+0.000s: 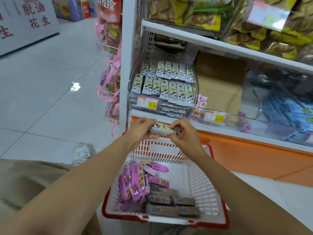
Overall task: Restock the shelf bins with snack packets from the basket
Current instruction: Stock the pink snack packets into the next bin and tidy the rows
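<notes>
Both hands hold a small stack of pale snack packets (162, 130) above the far rim of a white basket (205, 185) with red trim. My left hand (141, 128) grips the stack's left end and my right hand (183, 133) pinches its right end. Inside the basket lie several purple packets (135, 182) on the left and grey-brown packets (169, 202) toward the near side. Directly beyond my hands, a clear shelf bin (135, 82) is filled with rows of the same pale packets (167, 83).
Right of the filled bin is a clear bin (218, 116) showing bare cardboard and a few purple packets, then one with blue packets (288, 112). Yellow snack bags (203, 12) fill the shelf above. Pink hanging goods (110, 78) flank the shelf's left post. My knee and shoe (82, 153) rest at lower left.
</notes>
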`<state>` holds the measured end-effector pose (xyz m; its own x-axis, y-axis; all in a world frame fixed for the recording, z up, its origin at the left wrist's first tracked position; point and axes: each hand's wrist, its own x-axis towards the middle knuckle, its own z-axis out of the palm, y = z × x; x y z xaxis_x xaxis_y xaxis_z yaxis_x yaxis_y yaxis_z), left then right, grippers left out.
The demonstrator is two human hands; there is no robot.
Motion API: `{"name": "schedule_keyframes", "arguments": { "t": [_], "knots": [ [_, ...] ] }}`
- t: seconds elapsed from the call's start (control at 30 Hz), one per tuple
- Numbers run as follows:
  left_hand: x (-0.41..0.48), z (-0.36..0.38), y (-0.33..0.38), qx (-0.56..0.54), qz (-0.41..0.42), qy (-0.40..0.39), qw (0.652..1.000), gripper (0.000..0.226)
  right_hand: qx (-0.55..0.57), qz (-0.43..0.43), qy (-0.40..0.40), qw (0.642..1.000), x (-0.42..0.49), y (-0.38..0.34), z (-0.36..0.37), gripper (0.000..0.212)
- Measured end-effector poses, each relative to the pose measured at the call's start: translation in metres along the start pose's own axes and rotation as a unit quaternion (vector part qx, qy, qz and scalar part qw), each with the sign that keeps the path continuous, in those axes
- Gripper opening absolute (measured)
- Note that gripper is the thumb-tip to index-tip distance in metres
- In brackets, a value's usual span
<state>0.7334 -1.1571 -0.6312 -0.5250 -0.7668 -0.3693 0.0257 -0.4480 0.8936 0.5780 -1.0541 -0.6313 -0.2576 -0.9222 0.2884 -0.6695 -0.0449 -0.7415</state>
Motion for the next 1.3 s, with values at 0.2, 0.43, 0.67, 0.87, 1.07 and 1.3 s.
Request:
{"name": "schedule_keyframes", "arguments": {
  "t": [0.2, 0.43, 0.67, 0.87, 1.07, 1.3],
  "knots": [
    [-0.020, 0.002, 0.009, 0.013, -0.090, -0.158, 0.983, 0.008, -0.018, 0.002, 0.037, 0.999, 0.000, -0.003, -0.010, 0.024],
    [-0.023, 0.011, 0.013, 0.025, -0.065, -0.144, 0.987, 0.014, 0.028, 0.007, 0.017, 0.999, -0.002, -0.020, -0.013, 0.026],
    [-0.015, 0.012, 0.031, -0.007, -0.002, -0.092, 0.996, 0.021, 0.067, 0.010, -0.040, 0.997, 0.005, -0.037, -0.022, 0.039],
    [-0.011, 0.014, 0.059, 0.086, 0.141, -0.037, 0.986, 0.023, 0.059, -0.027, 0.019, 0.998, 0.043, -0.059, -0.022, 0.031],
    [0.016, -0.032, 0.072, 0.534, 0.380, 0.163, 0.737, 0.059, 0.051, -0.004, 0.086, 0.995, 0.109, -0.070, -0.013, 0.027],
    [0.049, -0.061, 0.050, 0.656, 0.374, 0.164, 0.635, 0.069, -0.044, 0.010, 0.117, 0.992, 0.189, -0.067, 0.011, 0.027]
  ]
}}
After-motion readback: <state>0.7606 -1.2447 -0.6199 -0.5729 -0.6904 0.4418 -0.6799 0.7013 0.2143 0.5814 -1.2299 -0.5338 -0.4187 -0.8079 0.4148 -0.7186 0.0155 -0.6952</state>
